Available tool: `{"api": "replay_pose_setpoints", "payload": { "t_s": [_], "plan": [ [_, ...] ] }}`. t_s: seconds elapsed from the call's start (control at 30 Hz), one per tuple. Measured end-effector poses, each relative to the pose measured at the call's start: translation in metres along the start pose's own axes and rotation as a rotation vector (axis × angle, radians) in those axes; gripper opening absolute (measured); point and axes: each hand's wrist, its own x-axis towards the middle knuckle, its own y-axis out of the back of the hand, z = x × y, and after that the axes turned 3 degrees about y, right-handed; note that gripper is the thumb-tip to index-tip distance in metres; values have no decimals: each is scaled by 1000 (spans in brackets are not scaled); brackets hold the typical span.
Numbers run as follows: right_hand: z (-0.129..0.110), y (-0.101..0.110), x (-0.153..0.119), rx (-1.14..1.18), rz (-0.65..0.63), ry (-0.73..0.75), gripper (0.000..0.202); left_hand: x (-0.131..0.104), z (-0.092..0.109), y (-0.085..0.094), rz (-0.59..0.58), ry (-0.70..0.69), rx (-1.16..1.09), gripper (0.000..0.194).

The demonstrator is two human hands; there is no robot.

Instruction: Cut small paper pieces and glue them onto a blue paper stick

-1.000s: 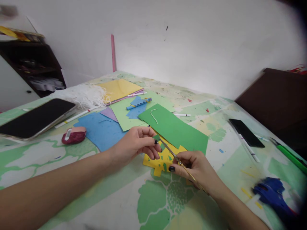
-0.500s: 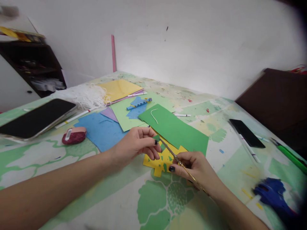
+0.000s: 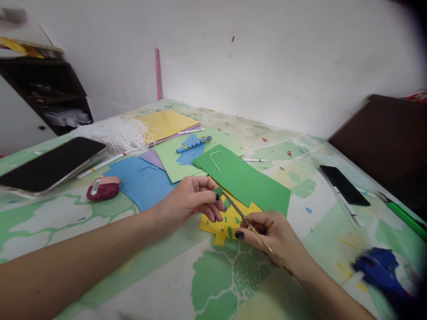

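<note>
My left hand pinches a small piece of green paper between thumb and fingers. In my right hand is a pair of gold scissors, whose blade tips touch or nearly touch that green piece. Below both hands lies a cut yellow paper with small green scraps on it. Just behind them is a large green sheet, with a white curved string on top.
Blue paper, a maroon case and a tablet lie left. White string and yellow sheets are behind. At right are a phone, a green cutter and a blue object.
</note>
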Motion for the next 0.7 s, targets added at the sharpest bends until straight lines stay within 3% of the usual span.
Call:
{"api": "replay_pose_setpoints", "payload": {
  "t_s": [0.7],
  "plan": [
    [5,3,0,32,-24,-20,40,-2,6,-3,23,22,-10,7]
  ]
}}
